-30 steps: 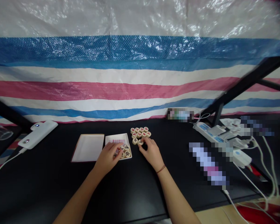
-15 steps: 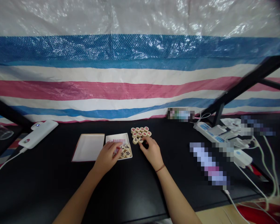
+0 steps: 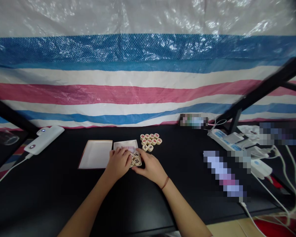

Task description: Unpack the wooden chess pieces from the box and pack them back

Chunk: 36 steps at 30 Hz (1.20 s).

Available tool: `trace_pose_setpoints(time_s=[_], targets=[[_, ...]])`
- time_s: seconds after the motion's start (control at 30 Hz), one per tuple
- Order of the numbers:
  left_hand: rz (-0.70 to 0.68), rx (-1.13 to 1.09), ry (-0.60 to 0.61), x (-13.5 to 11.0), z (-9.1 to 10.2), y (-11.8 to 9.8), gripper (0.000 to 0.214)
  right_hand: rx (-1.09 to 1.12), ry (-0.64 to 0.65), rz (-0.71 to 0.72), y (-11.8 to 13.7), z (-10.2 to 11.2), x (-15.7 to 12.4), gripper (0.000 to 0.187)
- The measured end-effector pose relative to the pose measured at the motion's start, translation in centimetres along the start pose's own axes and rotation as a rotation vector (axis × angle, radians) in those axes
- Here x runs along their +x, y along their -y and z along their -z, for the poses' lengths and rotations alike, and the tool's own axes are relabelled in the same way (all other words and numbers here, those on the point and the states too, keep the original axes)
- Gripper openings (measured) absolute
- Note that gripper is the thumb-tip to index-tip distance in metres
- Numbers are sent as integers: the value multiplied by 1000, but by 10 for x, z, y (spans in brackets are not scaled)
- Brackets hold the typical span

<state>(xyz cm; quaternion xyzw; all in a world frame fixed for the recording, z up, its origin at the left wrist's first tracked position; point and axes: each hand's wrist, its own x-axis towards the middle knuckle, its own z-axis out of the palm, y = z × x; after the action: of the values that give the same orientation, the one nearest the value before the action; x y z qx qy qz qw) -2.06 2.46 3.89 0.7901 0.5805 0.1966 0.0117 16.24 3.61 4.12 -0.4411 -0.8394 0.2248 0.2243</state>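
Note:
A shallow white box (image 3: 118, 144) holds several round Chinese chess pieces (image 3: 137, 161) with black characters. My left hand (image 3: 118, 162) reaches over its near left part, fingers curled down among the pieces; whatever is under the fingertips is hidden. At the near right corner, my right hand (image 3: 151, 167) grips the box, thumb along the front side and fingers at the right side. Just beyond that hand, stacked chess pieces stand on the black table in rows: red-lettered pieces (image 3: 149, 141) in the back rows, two black-lettered pieces (image 3: 150, 147) in the nearest row.
The box lid (image 3: 95, 154) lies inside up, left of the box. A white power bank (image 3: 47, 140) with a cable is at far left. To the right are a blurred-out phone-like object (image 3: 223, 174), a power strip (image 3: 220, 136) and tangled cables. Striped plastic sheeting (image 3: 138, 95) hangs behind the table.
My right hand has left the nearest row of pieces, where two black-lettered pieces stand, and moved left to the box corner. My left hand's fingers have lowered over the box. The view shifted slightly.

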Motion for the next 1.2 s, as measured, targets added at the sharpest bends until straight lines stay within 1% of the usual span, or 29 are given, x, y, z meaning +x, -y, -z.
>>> trace_pose_setpoints(time_s=[0.17,0.23,0.33,0.37,0.43,0.5,0.57,0.67,0.73,0.83,0.9,1.0,1.07,1.13,1.2], targets=[[34,-60,57,0,5,0,18,55,14,-31,-2,1,0,68],[52,-82,19,0,8,-1,15,98,-24,-28,-2,3,-1,70],[85,-129,-103,1,11,-6,16,131,-142,-3,1,6,-1,68],[93,-162,-140,0,12,-9,17,126,-178,15,2,7,-1,63],[94,-252,-179,-1,12,-17,20,112,-233,70,6,6,0,47],[86,-355,-182,-3,11,-25,21,132,-279,114,9,4,0,31],[80,-452,-177,-4,10,-31,20,174,-312,125,12,1,0,20],[115,-582,-180,-4,9,-34,18,211,-342,100,10,3,-1,15],[169,-663,-195,-3,9,-32,15,204,-393,62,4,9,-1,15],[240,-809,-230,-2,8,-26,13,159,-508,-28,-9,21,0,16],[277,-893,-244,-2,6,-22,14,101,-547,-104,-22,27,-1,19],[285,-915,-255,-2,4,-17,13,13,-520,-217,-42,31,-3,24],[271,-897,-271,-2,4,-15,14,-24,-476,-267,-53,29,-5,22],[274,-886,-278,-1,4,-14,14,-51,-427,-278,-59,27,-6,17],[286,-878,-257,-1,3,-14,17,-67,-409,-267,-55,26,-6,14]])
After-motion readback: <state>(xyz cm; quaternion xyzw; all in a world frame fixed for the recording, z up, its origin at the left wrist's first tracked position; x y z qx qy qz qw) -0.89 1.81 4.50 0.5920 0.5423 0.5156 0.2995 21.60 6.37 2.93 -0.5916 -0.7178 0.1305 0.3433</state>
